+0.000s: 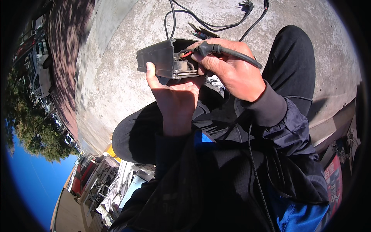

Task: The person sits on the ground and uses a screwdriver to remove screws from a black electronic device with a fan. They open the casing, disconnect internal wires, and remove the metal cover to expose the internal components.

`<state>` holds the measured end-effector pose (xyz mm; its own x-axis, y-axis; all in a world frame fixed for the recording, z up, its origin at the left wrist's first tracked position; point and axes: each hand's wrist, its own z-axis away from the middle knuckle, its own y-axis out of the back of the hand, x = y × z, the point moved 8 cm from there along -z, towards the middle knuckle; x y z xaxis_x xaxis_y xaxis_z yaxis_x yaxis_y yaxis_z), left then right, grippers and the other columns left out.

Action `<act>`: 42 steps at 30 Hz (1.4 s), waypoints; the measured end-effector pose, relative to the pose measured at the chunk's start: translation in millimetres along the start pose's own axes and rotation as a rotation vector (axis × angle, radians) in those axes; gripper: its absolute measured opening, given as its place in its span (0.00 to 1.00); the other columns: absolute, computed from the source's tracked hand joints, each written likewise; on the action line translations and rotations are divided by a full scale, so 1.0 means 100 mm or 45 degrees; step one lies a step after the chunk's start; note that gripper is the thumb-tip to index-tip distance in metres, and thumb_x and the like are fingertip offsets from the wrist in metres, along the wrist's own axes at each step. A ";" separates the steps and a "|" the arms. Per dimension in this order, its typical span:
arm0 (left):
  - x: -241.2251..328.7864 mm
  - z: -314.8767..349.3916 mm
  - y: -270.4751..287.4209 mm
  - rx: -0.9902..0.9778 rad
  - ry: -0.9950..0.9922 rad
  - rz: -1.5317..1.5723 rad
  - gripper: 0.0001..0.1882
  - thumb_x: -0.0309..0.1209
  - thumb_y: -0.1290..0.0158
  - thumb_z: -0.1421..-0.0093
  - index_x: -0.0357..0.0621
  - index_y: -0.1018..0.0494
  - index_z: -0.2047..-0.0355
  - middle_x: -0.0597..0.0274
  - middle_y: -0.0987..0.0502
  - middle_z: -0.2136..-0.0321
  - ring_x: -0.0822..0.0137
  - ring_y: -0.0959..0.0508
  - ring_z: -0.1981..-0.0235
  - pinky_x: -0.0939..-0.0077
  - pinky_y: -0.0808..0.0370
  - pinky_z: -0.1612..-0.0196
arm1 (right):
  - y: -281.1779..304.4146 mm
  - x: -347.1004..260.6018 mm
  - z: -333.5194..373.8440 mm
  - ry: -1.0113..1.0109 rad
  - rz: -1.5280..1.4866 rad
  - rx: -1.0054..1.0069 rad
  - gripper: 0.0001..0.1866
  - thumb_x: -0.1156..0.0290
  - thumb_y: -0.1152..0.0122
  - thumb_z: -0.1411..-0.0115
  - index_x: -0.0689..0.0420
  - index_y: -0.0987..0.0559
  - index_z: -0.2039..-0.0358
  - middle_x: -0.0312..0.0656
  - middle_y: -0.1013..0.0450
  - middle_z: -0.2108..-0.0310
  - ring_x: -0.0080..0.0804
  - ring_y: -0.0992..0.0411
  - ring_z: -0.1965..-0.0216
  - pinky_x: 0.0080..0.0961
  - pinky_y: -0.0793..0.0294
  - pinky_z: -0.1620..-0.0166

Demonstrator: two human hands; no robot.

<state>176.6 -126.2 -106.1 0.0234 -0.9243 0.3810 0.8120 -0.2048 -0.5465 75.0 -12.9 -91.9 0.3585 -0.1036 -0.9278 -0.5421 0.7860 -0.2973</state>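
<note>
My left hand (176, 96) cradles a black rectangular box (156, 58) from below, with its thumb against the near side. The box's right end is open, and metal and circuit parts (181, 66) show inside, partly in shadow. My right hand (237, 75) pinches a thick black cable (241, 58) by its moulded strain relief (205, 48), right at that open end. A thin red wire (187, 54) runs from the strain relief into the box. Some of the right fingertips are hidden behind the cable and the box edge.
Beyond the box, a black cord with a plug (246, 6) lies on the sunlit concrete (116, 83). A small dark item (201, 31) sits just behind the box. My bent legs (293, 58) flank the hands. Parked vehicles (40, 69) stand far left, scrap (114, 189) lower left.
</note>
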 end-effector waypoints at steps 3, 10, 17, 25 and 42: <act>0.02 -0.01 -0.02 -0.051 0.014 -0.042 0.40 0.66 0.59 0.29 0.43 0.30 0.37 0.53 0.24 0.43 0.53 0.25 0.41 0.49 0.27 0.38 | 0.04 -0.03 0.03 -0.102 0.086 -0.057 0.13 0.69 0.35 0.30 0.66 0.14 0.54 0.42 0.17 0.67 0.26 0.21 0.67 0.23 0.22 0.62; 0.03 -0.01 0.04 -0.056 0.051 -0.158 0.42 0.68 0.66 0.29 0.45 0.31 0.35 0.53 0.25 0.42 0.52 0.26 0.39 0.47 0.28 0.35 | 0.07 -0.06 0.11 -0.380 -0.133 -0.132 0.15 0.68 0.32 0.31 0.66 0.14 0.52 0.37 0.18 0.66 0.19 0.25 0.67 0.19 0.26 0.63; 0.04 -0.03 0.03 -0.223 0.091 -0.007 0.40 0.67 0.66 0.29 0.47 0.26 0.41 0.55 0.21 0.46 0.54 0.22 0.45 0.48 0.23 0.43 | 0.11 -0.02 0.05 -0.365 -0.186 -0.084 0.14 0.68 0.33 0.32 0.68 0.12 0.56 0.37 0.19 0.73 0.17 0.25 0.71 0.16 0.28 0.67; 0.03 0.00 0.07 -0.083 0.060 -0.072 0.34 0.60 0.62 0.29 0.45 0.23 0.46 0.54 0.19 0.51 0.51 0.19 0.49 0.49 0.20 0.47 | -0.01 -0.10 0.12 -0.452 -0.251 -0.219 0.12 0.74 0.35 0.30 0.70 0.13 0.54 0.39 0.18 0.72 0.18 0.24 0.72 0.17 0.26 0.67; 0.09 0.12 -0.04 -0.124 -0.187 -0.121 0.38 0.64 0.63 0.29 0.43 0.27 0.42 0.55 0.20 0.54 0.56 0.18 0.55 0.62 0.17 0.58 | -0.14 -0.04 0.30 -0.662 -0.364 -0.173 0.14 0.71 0.35 0.28 0.69 0.16 0.49 0.35 0.20 0.72 0.16 0.26 0.74 0.16 0.31 0.70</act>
<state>180.7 -130.3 -91.9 0.0402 -0.8439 0.5350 0.7545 -0.3254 -0.5700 103.9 -5.4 -77.1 0.8097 0.0392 -0.5856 -0.4498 0.6824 -0.5762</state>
